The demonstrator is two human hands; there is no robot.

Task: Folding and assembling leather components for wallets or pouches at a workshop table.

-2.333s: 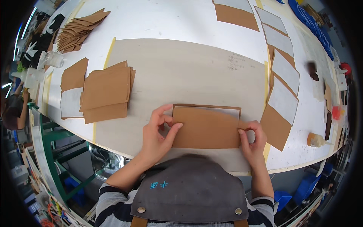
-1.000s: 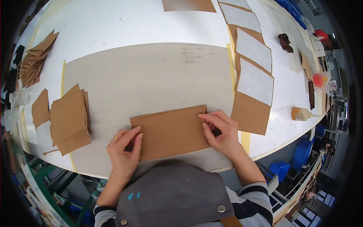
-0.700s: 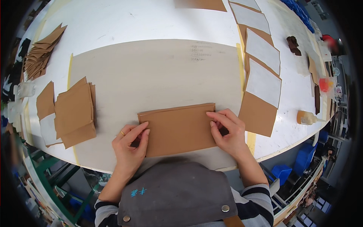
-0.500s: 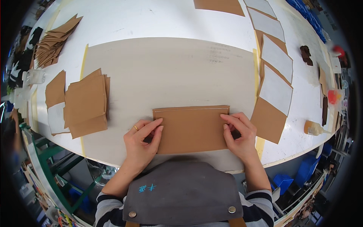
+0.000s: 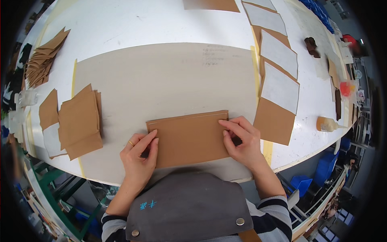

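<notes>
The brown card piece (image 5: 189,138) lies flat at the near edge of the table (image 5: 161,24), on the grey work mat (image 5: 161,80), directly in front of the person's grey apron (image 5: 189,209). The left hand (image 5: 139,155) presses its fingers on the piece's left end, and the right hand (image 5: 242,139) presses on the right end with fingertips at the upper right corner; neither hand closes around it, both lie open and flat on top. Compared with a couple of seconds ago, a pale strip that stuck out along the far edge is now almost covered, leaving only a thin light line, so the fold or overlay looks pressed down and aligned. The hands have kept their places at the two ends. To the left sits a stack of brown pieces (image 5: 80,121). To the right runs a row of brown sheets with white panels (image 5: 278,84). Farther right stands a small glue bottle (image 5: 328,124), and at the far left a fanned pile of card pieces (image 5: 44,56).
</notes>
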